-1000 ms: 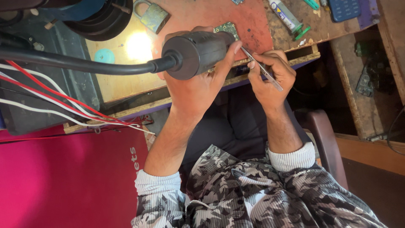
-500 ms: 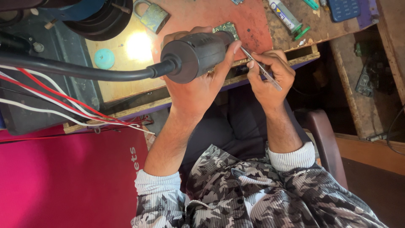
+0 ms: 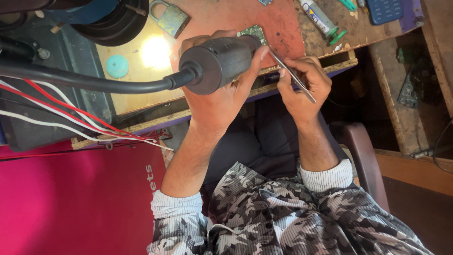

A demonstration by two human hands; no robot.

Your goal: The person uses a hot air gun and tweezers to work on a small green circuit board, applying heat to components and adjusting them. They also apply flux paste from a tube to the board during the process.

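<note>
My left hand (image 3: 222, 101) is wrapped around a thick dark grey handle (image 3: 217, 63) of a tool with a black hose (image 3: 85, 80) running off to the left. The handle's nose points at a small green circuit board (image 3: 256, 32) on a red mat (image 3: 283, 23). Thin metal tweezers (image 3: 295, 78), pinched in my right hand (image 3: 304, 89), reach toward the board, their tips hidden behind my left thumb. Both hands hover at the bench's front edge, close together.
A padlock (image 3: 172, 19), a round blue cap (image 3: 117, 66), a white tube (image 3: 321, 16) and a blue keypad device (image 3: 387, 9) lie on the wooden bench. Red and white wires (image 3: 71, 113) cross at left above a pink surface (image 3: 71, 203). A chair arm (image 3: 363, 156) is at right.
Almost nothing differs; both hands keep their grips and stay at the board, with only a slight shift of the view.
</note>
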